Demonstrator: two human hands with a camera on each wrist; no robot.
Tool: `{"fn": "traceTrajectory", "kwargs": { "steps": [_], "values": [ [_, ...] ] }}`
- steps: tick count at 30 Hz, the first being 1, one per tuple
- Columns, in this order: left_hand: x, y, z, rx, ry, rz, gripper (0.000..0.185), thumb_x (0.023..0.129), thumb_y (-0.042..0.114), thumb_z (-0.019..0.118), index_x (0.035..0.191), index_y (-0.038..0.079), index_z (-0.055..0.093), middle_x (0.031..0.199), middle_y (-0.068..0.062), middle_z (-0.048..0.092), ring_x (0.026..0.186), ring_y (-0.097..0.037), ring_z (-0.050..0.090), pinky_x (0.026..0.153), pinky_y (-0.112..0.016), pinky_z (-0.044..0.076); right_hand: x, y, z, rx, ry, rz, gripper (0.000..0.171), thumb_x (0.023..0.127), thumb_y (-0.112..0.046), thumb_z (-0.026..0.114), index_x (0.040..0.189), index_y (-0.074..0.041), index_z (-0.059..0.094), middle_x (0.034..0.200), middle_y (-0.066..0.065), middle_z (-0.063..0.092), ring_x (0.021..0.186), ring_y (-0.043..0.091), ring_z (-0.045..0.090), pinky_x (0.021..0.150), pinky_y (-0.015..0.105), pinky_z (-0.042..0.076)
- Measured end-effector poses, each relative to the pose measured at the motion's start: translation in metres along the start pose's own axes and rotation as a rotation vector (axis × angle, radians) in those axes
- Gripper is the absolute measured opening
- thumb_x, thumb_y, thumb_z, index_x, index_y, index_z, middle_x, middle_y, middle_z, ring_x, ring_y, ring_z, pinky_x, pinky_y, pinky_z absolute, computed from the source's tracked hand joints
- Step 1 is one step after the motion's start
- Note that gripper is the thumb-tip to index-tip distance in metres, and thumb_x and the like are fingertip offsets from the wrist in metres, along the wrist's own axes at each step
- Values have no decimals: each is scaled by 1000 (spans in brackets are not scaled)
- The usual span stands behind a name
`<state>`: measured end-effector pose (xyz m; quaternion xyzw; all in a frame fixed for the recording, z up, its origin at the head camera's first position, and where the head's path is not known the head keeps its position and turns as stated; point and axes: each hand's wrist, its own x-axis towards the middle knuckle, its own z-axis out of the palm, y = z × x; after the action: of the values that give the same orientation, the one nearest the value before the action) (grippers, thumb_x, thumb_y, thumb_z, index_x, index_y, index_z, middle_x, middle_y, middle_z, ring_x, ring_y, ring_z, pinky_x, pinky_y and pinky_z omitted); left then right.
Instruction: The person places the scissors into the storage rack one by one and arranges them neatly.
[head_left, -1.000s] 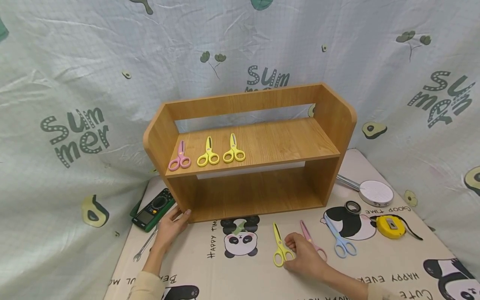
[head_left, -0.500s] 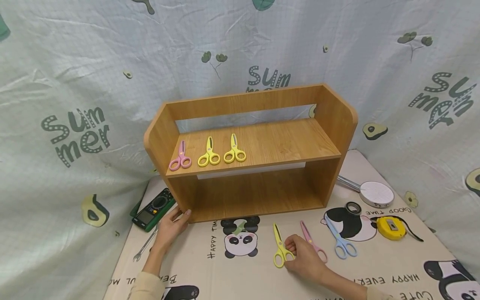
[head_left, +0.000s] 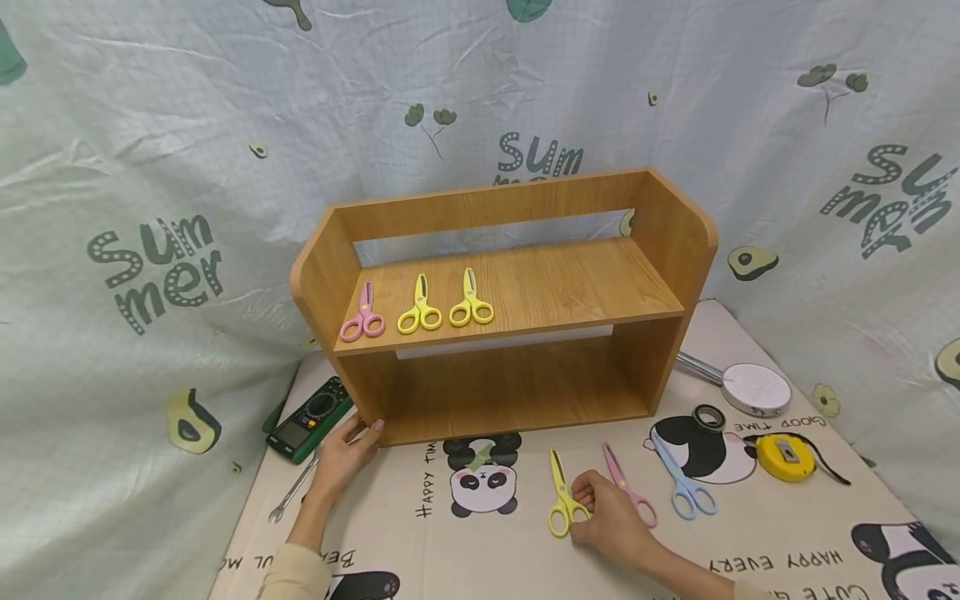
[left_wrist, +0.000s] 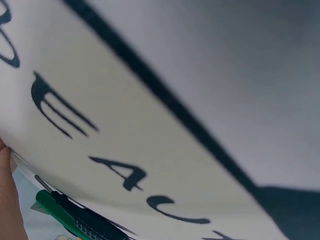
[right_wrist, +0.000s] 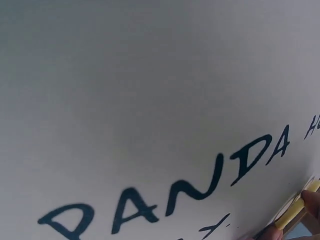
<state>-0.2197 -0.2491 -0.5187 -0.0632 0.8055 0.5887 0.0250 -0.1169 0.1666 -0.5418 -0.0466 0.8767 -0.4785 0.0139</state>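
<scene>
A two-tier wooden shelf [head_left: 525,333] stands at the back of the table. At its lower left front corner my left hand [head_left: 341,462] holds the side panel, thumb in front and fingers on the outer side. On the upper board lie pink scissors [head_left: 363,315] and two yellow pairs, the middle yellow scissors [head_left: 420,307] and the right yellow scissors [head_left: 470,302]. On the cloth, my right hand [head_left: 611,515] pinches the handle of another pair of yellow scissors [head_left: 558,492]; the right wrist view shows fingertips on its yellow handle [right_wrist: 291,214]. Beside that hand are pink scissors [head_left: 617,468], partly hidden.
Blue scissors [head_left: 675,475], a black ring [head_left: 708,408], a yellow tape measure [head_left: 783,457] and a round white-faced thing with a metal handle [head_left: 756,388] lie at the right. On the left are a green multimeter [head_left: 307,421] and a wrench [head_left: 288,496]. A patterned curtain [head_left: 225,100] hangs behind.
The view shifts slightly. Both hands stay in place, the left at the shelf corner and the right at the yellow scissors; nothing else has visibly moved.
</scene>
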Motion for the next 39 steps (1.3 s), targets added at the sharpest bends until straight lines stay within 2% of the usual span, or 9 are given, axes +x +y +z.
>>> {"fn": "traceTrajectory", "kwargs": {
  "steps": [10, 17, 23, 28, 39],
  "values": [
    [-1, 0, 0, 5, 8, -17, 73, 103, 33, 68, 162, 5, 34, 164, -28, 36, 142, -46, 51, 110, -48, 54, 0, -4, -1, 35, 55, 57, 49, 53, 13, 76, 98, -3, 63, 88, 2, 64, 81, 10, 58, 72, 18, 55],
    [-1, 0, 0, 7, 6, -11, 70, 104, 29, 66, 161, 4, 35, 163, -29, 37, 142, -46, 51, 110, -47, 55, -1, -9, -4, 33, 63, 93, 50, 55, 11, 79, 100, -4, 64, 89, 1, 65, 81, 10, 59, 71, 17, 54],
    [0, -1, 1, 23, 19, -24, 74, 102, 36, 69, 162, 7, 36, 164, -26, 38, 142, -45, 52, 107, -42, 57, -2, -20, -11, 41, 69, 124, 51, 57, 11, 82, 103, -3, 64, 93, 2, 65, 84, 11, 59, 71, 18, 55],
    [-2, -1, 0, 25, 9, -19, 76, 102, 37, 68, 162, 6, 34, 164, -27, 37, 143, -45, 51, 109, -44, 56, -4, -34, -18, 46, 61, 162, 54, 60, 9, 84, 108, -4, 65, 97, 1, 66, 89, 14, 61, 75, 19, 57],
    [0, -1, -1, 8, 5, -24, 73, 103, 33, 67, 162, 6, 33, 164, -27, 37, 143, -44, 51, 109, -42, 56, -11, -84, -48, 70, 61, 70, 53, 67, 6, 86, 115, -2, 65, 104, 3, 68, 97, 16, 64, 91, 26, 62]
  ]
}}
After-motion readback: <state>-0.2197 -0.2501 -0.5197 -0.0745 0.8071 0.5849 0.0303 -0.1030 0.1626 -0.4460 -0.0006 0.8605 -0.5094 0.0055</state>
